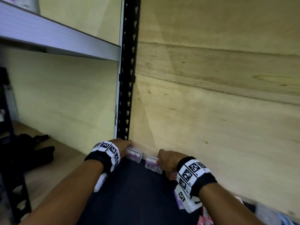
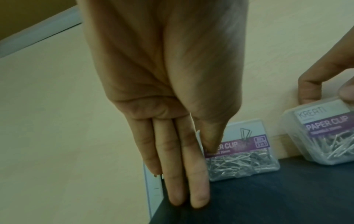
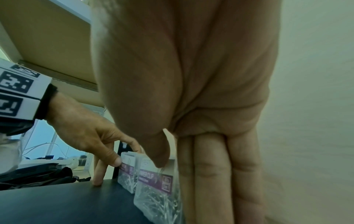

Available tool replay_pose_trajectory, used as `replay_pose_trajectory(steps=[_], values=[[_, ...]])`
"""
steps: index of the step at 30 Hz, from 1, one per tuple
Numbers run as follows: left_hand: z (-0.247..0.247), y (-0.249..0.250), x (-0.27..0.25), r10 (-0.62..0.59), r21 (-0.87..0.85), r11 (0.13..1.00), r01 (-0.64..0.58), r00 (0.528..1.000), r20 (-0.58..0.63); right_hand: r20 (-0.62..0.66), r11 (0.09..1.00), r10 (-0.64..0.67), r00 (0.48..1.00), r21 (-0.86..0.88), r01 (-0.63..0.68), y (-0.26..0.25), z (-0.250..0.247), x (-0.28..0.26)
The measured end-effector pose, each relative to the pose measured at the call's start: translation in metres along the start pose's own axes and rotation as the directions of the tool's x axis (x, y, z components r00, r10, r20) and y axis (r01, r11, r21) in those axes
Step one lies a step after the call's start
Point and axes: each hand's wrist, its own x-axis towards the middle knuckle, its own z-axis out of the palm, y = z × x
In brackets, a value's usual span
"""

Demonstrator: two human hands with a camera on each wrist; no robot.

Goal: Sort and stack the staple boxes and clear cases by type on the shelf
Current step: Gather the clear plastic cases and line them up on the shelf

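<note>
Two clear cases of paper clips with purple labels stand at the back of the dark shelf [image 1: 129,195], against the plywood wall. My left hand [image 1: 128,144] pinches the left case [image 1: 134,154] [image 2: 254,153] in the corner: thumb on its front, index finger behind it, the other fingers straight down to the shelf. My right hand [image 1: 159,157] grips the right case [image 1: 152,164] [image 2: 325,136] near its top, thumb in front and fingers behind. That case leans, tilted. The two cases sit close together, a small gap between them in the head view.
A black slotted upright [image 1: 128,78] rises in the corner right behind the left case. A grey shelf board [image 1: 56,39] hangs above at left. Red and white boxes [image 1: 204,216] lie at the lower right on the shelf. A black bag [image 1: 32,151] is on the floor, left.
</note>
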Motion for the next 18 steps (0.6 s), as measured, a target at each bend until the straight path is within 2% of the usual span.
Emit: replay_pose_trajectory(steps=[18], values=[[0.0039,-0.0106,0.0088,0.042,-0.029,0.999,-0.042,0.999,-0.006,-0.011,0.998,-0.002,1.000,0.067,0.002,-0.0056,0.0040,-0.0002]])
